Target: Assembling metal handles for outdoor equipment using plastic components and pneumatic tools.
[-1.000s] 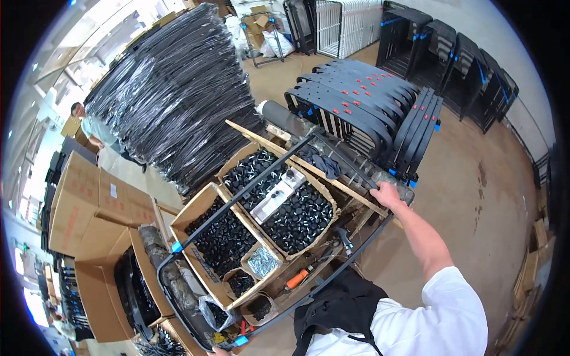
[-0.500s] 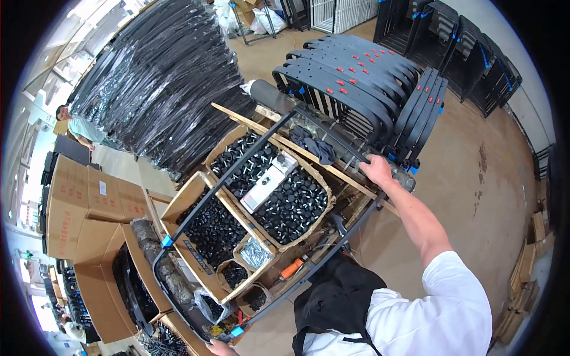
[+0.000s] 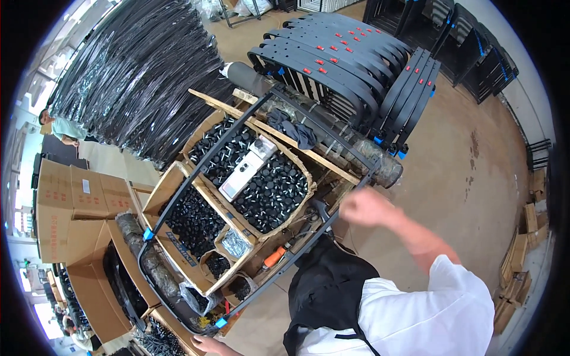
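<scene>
A wooden tabletop (image 3: 279,244) is carrying a cardboard box (image 3: 310,187) of black round-headed pieces and, just beside it, a bin (image 3: 159,193) of smaller black parts. An orange-handled tool (image 3: 275,257) is lying near both. Wrapped rails (image 3: 158,273) are flanking them, and a dark metal frame (image 3: 216,149) is lying over everything.

Left of the frame (image 3: 215,156), a carton (image 3: 56,207) bears red print (image 3: 54,240) on one panel, including a column of characters, and fainter rows beside it. Its white label (image 3: 86,186) is too small to read. Within the frame, large dark lettering (image 3: 181,249) runs along a box's (image 3: 168,232) near wall.
</scene>
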The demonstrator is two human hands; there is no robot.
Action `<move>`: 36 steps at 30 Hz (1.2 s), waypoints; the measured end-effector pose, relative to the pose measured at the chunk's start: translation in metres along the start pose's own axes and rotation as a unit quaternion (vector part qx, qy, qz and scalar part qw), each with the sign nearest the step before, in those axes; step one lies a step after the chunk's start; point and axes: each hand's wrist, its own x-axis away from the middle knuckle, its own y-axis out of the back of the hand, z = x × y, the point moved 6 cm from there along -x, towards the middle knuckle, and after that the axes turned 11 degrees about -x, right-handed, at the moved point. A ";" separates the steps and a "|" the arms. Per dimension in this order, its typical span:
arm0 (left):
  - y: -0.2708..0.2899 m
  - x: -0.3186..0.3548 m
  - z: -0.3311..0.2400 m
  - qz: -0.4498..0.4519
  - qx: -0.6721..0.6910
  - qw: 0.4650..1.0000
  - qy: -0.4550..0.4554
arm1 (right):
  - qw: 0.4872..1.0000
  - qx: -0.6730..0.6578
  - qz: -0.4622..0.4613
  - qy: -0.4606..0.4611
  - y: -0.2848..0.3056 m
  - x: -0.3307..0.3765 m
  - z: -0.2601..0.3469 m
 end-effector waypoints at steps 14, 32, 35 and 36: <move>0.039 0.264 -0.333 0.381 0.190 0.826 -0.369 | 0.958 0.134 -0.164 -0.194 -0.181 -0.157 -0.201; 0.012 0.466 -0.553 0.664 0.309 0.465 -0.498 | 0.976 0.006 -0.122 -0.178 0.028 0.170 -0.036; 0.042 0.530 -0.616 0.683 0.333 0.370 -0.535 | 0.975 0.022 -0.178 -0.129 0.078 0.172 -0.003; 0.052 0.547 -0.631 0.709 0.345 0.327 -0.521 | 0.973 0.033 -0.200 -0.106 0.091 0.166 0.005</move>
